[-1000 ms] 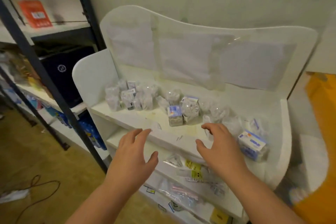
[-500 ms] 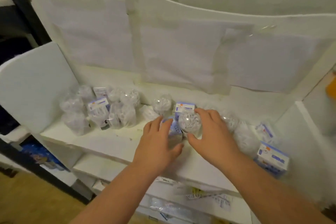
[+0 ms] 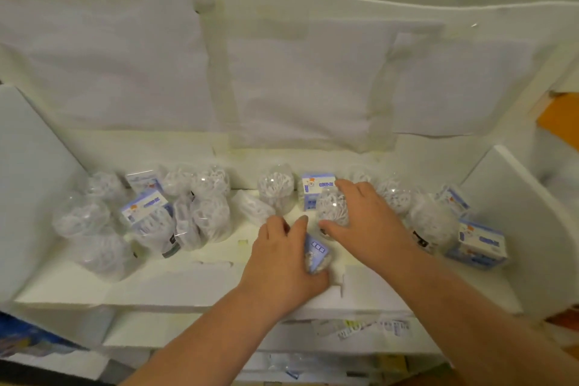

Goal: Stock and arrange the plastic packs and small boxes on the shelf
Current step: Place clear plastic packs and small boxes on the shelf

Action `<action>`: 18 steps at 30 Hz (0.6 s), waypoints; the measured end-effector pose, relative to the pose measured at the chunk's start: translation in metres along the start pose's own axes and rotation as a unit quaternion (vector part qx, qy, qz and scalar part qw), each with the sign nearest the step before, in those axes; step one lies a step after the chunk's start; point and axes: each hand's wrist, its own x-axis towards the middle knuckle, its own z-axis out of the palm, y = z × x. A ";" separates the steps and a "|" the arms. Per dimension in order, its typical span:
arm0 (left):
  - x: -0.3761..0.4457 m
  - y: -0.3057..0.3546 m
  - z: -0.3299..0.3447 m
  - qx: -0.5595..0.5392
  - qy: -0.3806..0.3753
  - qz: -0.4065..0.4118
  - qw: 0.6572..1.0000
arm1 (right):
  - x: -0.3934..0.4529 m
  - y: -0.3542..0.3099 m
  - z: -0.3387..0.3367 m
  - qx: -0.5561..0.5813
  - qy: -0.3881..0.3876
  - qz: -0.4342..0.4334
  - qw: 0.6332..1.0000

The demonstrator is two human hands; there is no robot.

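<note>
Both hands are over the middle of the white shelf (image 3: 175,282). The left hand (image 3: 282,260) curls its fingers round a small box (image 3: 317,254) with a blue and white label, which is tilted and lies near the front edge of the shelf. The right hand (image 3: 366,222) grips a clear pack (image 3: 332,208) full of white pieces, with the thumb at the front of it and the fingers over its top. Just behind this pack stands an upright box (image 3: 315,188), and it seems to touch the pack, but the view there is a little blurred. To the left of the hands a round pack (image 3: 276,189) stands at the back wall, and a flat pack (image 3: 255,208) lies beside it. More to the left there is a group of packs (image 3: 211,216), close together, with two labelled boxes among them; one labelled box (image 3: 145,208) leans on the packs in the front. On the right side a big pack (image 3: 430,222) stands just beside the right wrist, and a blue box (image 3: 477,244) lies at the right end of the shelf, near the side panel (image 3: 520,229). Behind the shelf, a white back board (image 3: 297,78) carries sheets fixed with tape. Below the top shelf a lower shelf (image 3: 360,327) holds some flat packets, too blurred to tell more.
</note>
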 end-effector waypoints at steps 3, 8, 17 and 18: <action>-0.005 -0.003 0.001 0.009 -0.027 -0.002 1.000 | -0.002 -0.004 0.001 0.003 0.013 0.010 1.000; -0.002 -0.005 -0.007 -0.038 -0.029 -0.002 0.999 | -0.013 -0.009 -0.008 0.050 0.054 0.025 0.997; -0.007 0.021 -0.018 -0.208 0.074 0.025 0.975 | -0.078 0.001 -0.066 0.103 0.182 0.030 0.977; -0.008 0.031 -0.018 -0.220 0.077 0.031 0.972 | -0.091 0.006 -0.073 0.106 0.181 0.040 0.977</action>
